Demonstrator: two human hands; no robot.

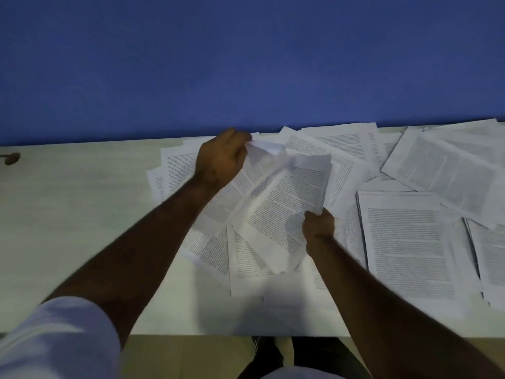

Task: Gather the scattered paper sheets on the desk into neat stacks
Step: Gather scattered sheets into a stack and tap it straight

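Observation:
Printed white paper sheets lie scattered over the middle and right of a pale desk [82, 214]. Both hands hold a loose bundle of sheets [276, 198] lifted a little above the desk. My left hand [221, 157] grips the bundle's far left corner, where the paper crumples. At the near right edge my right hand [318, 225] pinches the same bundle. More loose sheets [246, 263] lie askew under it. A tidier stack [410, 247] sits to the right of my right hand. Further sheets [442, 165] overlap at the back right.
A blue wall [246, 64] rises straight behind the desk's far edge. A small dark object [11, 158] sits at the far left edge. The desk's front edge [191, 335] runs close to my body, with the floor and my legs below.

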